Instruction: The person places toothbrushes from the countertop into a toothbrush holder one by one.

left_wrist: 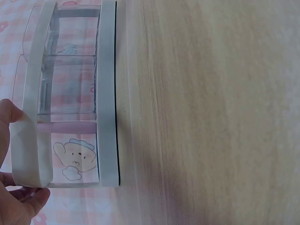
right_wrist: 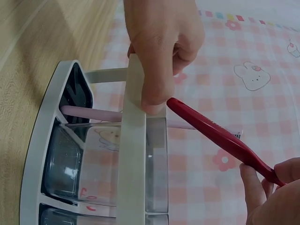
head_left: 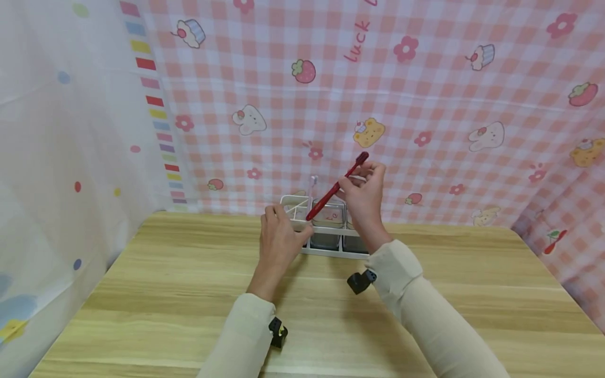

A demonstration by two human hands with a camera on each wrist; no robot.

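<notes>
A red toothbrush [head_left: 329, 195] is pinched near its head by my right hand [head_left: 366, 197], bristle end up and handle slanting down to the left. Its handle end lies close over the white toothbrush holder [head_left: 331, 230], beside the left thumb in the right wrist view. My left hand [head_left: 279, 233] grips the upper rail at the holder's left end, thumb on the near side. A pink toothbrush [right_wrist: 91, 114] stands in the left end section. Clear cups [right_wrist: 63, 164] sit in the sections next to it.
The wooden table [head_left: 189, 294] spreads out in front of the holder. Close behind it hangs a pink checked cloth [head_left: 283, 147], with a white dotted cloth [head_left: 104, 157] on the left. Black wrist cameras [head_left: 361, 282] are strapped to both sleeves.
</notes>
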